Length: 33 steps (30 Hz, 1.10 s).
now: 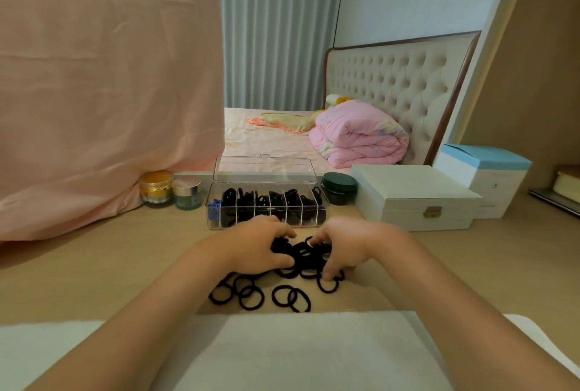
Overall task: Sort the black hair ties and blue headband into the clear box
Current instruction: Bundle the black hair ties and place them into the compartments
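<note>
1. Pale wooden tabletop (110,265) stood before a bedroom; pink draped cloth (103,92) hung at left; folded pink duvet (361,136) lay on the bed by a tufted beige headboard (392,77).
2. Clear plastic divided box (219,223) sat at the table's far middle, its hinged lid (263,168) standing open; blue headband (214,207) was in the leftmost compartment; stored black hair ties (276,199) filled the other compartments.
3. Clump of black hair ties (303,254) lay on the table just in front of the box, between both hands; scattered black elastic hair ties (251,295) lay nearer the person.
4. Left hand (255,244) had fingers curled, gripping the clump's left side; right hand (345,244) had fingers and thumb curled, pinching ties on its right side.
5. Gold jar (156,186) and pale green jar (187,193) stood left of the box; dark green jar (339,188) just right of it; white latched case (414,199) and white-and-blue carton (489,177) further right; white cloth (298,350) covered the foreground.
</note>
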{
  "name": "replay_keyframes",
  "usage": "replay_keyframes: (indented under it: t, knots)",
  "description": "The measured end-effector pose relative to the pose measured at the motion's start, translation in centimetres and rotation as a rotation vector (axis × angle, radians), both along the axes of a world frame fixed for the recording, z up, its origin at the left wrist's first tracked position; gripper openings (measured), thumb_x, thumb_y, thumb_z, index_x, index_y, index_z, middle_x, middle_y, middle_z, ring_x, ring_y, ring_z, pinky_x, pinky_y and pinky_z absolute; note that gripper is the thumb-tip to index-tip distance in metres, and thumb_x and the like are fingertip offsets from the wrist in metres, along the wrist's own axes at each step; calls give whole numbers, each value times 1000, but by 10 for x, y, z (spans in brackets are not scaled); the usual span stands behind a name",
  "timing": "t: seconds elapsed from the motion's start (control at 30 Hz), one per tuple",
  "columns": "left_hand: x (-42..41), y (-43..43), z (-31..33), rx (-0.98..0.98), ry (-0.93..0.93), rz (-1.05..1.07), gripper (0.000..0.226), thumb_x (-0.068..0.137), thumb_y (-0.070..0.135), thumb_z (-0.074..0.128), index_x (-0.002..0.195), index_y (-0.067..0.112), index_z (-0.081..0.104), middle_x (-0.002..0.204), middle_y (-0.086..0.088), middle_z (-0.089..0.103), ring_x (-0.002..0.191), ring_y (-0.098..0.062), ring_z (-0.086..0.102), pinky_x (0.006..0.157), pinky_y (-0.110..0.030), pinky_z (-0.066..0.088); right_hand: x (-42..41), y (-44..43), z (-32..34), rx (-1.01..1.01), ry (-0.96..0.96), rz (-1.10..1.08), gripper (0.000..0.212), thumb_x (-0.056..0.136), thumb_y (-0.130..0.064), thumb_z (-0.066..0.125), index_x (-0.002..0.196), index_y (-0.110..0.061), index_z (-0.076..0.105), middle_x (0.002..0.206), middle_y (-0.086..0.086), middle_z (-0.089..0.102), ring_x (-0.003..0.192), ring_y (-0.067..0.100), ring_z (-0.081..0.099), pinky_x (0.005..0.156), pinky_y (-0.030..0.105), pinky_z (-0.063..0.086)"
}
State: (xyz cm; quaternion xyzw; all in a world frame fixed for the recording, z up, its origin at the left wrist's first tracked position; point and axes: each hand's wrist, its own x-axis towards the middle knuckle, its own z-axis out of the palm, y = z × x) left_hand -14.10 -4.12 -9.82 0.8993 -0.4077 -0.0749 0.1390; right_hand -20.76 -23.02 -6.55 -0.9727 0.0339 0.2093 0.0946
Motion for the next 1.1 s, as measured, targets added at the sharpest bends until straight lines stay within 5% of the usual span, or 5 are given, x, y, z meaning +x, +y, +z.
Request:
replay_keyframes:
  t: [0.2,0.37,0.7,0.9,1.1]
  knots:
    - [-1,24,31,94,105,53,79,73,69,72,140,38,44,135,11,39,127,-12,39,109,-41,41,13,13,-2,14,-116,103,84,82,-29,82,154,-32,39,153,0,43,134,24,50,104,37,49]
    - [-16,4,11,270,5,34,101,61,82,69,144,35,33,131,10,32,122,-14,32,105,-45,43,10,4,6,45,-188,104,76,81,-35,82,147,-35,46,141,-6,44,125,16,52,104,35,47]
    - [-8,1,4,-64,-206,51,40,89,54,59,123,33,53,120,11,50,115,-10,45,93,-30,43,11,-12,-4,124,-230,92,58,85,-8,70,135,-34,57,121,-9,57,88,3,58,71,20,49]
    - [-9,-12,-6,10,-182,-15,55,84,56,64,136,40,54,130,14,50,118,-11,40,101,-35,38,11,-16,-9,6,-166,120,59,83,-7,73,135,-31,61,127,-6,58,107,14,59,91,29,54]
    - [-1,-9,-9,47,-177,-88,53,89,59,61,138,40,57,132,17,53,122,-8,43,104,-38,42,14,-13,-19,-17,-267,138,45,88,-14,71,131,-28,66,120,-6,66,96,11,62,78,22,52]
